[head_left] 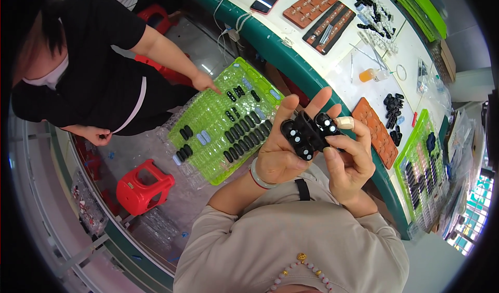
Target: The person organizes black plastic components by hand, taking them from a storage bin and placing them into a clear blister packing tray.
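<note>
holding a bunch of small black oval parts [306,132] up by the chest, the left hand [280,152] and right hand [349,158] grip them tight; the green tray [208,137] below looks about half filled, many pockets bare.

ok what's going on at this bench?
The person's left hand and right hand hold a cluster of small black oblong parts up in front of the chest. A co-worker in black reaches a hand onto a green moulded tray partly filled with similar parts. More parts and brown trays lie on the white table.
</note>
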{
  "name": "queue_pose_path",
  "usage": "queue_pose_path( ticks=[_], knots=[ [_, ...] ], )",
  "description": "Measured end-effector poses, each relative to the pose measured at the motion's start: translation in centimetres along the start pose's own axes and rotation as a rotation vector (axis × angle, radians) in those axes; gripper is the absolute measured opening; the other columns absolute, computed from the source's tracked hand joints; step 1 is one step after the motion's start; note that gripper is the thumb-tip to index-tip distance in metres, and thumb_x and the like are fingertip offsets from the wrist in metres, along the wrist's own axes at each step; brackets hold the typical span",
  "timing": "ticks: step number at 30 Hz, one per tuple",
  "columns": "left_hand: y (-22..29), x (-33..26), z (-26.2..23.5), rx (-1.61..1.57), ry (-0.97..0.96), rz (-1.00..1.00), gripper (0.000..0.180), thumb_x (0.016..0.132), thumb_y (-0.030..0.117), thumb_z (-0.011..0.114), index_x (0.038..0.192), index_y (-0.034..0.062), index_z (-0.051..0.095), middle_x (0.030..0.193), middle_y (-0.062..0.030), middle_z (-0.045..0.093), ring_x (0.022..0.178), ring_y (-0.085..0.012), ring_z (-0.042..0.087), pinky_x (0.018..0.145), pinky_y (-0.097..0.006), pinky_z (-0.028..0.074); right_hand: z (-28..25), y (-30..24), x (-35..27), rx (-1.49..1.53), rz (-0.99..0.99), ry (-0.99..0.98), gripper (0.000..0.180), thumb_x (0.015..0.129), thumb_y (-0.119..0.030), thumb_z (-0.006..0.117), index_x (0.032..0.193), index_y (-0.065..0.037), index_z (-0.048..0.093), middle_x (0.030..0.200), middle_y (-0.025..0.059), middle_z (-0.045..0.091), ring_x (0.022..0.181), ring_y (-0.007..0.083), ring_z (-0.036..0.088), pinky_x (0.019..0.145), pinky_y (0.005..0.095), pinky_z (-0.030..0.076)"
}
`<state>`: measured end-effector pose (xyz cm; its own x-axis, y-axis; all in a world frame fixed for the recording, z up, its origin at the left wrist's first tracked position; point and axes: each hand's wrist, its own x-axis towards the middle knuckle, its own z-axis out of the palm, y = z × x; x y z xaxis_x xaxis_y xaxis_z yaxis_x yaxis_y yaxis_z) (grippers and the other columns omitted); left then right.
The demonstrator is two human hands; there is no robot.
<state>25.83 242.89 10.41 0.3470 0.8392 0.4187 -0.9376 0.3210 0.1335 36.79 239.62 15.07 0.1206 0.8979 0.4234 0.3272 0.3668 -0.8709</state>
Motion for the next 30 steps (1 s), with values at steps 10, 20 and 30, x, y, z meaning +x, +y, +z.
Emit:
queue_pose_path(
  ticks=[10,20,30],
  knots=[
    [0.3,0.3,0.0,0.009,0.06,-0.049,0.037,0.062,-0.015,0.049,0.071,0.0188,0.037,0.139,-0.0124,0.012,0.127,-0.0323,0.016,0.101,-0.045,0.021,0.4,0.1,-0.2,0.153,0.08,0.093,0.016,0.066,0.008,0.059,0.082,0.003,0.061,0.101,0.0165,0.05,0.093,0.0216,0.051,0.08,0.0287,0.04],
    [1.1,0.6,0.7,0.048,0.238,-0.142,0.029,0.063,-0.009,0.05,0.069,0.0167,0.038,0.134,-0.0122,0.023,0.125,-0.0286,0.023,0.095,-0.039,0.032,0.8,0.4,0.0,0.406,0.248,0.115,0.012,0.076,0.005,0.052,0.087,0.005,0.057,0.101,0.0131,0.05,0.093,0.0205,0.051,0.077,0.0307,0.046],
    [2.3,0.7,0.4,0.103,0.469,-0.053,0.015,0.084,0.026,0.046,0.082,0.0124,0.04,0.127,-0.013,0.033,0.118,-0.0238,0.032,0.095,-0.042,0.03,1.0,1.2,1.1,0.928,0.776,0.094,0.018,0.086,-0.013,0.046,0.096,0.001,0.051,0.096,0.0123,0.055,0.079,0.0218,0.06,0.066,0.0303,0.054]
  ],
)
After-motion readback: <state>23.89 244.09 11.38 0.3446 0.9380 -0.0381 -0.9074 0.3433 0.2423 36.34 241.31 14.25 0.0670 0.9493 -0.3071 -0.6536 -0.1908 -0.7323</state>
